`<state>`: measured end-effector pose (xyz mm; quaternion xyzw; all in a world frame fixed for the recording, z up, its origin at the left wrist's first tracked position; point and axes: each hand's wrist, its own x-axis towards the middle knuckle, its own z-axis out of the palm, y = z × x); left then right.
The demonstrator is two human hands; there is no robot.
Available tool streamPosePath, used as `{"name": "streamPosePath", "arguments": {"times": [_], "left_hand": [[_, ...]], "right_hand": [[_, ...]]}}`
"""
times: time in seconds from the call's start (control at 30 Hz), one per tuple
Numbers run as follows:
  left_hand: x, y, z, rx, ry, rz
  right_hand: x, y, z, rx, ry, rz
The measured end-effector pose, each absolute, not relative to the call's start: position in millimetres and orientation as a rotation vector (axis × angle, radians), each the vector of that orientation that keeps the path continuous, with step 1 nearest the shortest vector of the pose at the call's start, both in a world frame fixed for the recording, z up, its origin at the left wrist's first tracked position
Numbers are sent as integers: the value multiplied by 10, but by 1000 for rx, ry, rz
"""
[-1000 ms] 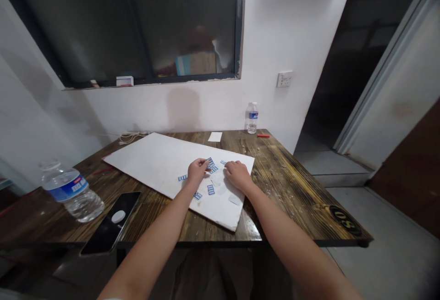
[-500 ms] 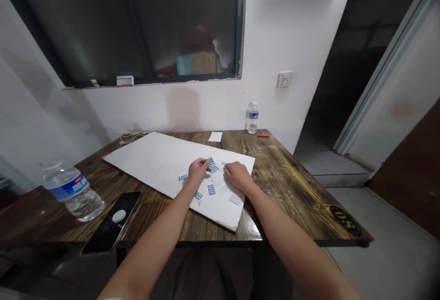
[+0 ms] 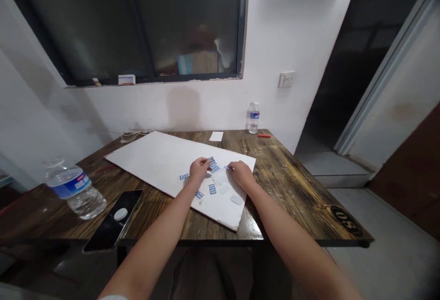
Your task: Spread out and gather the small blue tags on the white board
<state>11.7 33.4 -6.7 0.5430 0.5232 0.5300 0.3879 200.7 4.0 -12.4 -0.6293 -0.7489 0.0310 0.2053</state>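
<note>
A large white board [image 3: 158, 160] lies on the dark wooden table [image 3: 292, 185]. Several small blue-and-white paper pieces [image 3: 212, 189] are scattered on the board's right part. My left hand [image 3: 198, 170] is closed with its fingertips pinched on a small blue piece [image 3: 212, 162] near the cluster. My right hand [image 3: 241, 174] rests knuckles-up on the board, its fingertips pinching another small blue piece [image 3: 227, 168]. A few pale blank slips [image 3: 235, 199] lie close to my right wrist.
A water bottle [image 3: 74, 188] lies on its side at the table's left, beside a black phone [image 3: 113, 220] at the front edge. An upright bottle [image 3: 253, 118], a red pen [image 3: 264, 136], a white slip [image 3: 216, 136] and a cable [image 3: 132, 134] sit along the back. A doorway opens at right.
My right hand has shifted slightly and now pinches a blue piece at its fingertips. My left hand has barely moved. The camera drifted a little.
</note>
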Motion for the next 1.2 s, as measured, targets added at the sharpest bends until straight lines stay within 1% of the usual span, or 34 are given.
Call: {"name": "streamPosePath", "arguments": {"times": [0.17, 0.73, 1.2], "left_hand": [[132, 321, -69, 1401, 1304, 1352], [110, 348, -107, 1472, 1315, 1364], [104, 338, -93, 1475, 1321, 1355]], "right_hand": [[2017, 38, -110, -1787, -2097, 92], [2039, 57, -86, -1688, -2260, 99], [2029, 36, -84, -1684, -2222, 76]]}}
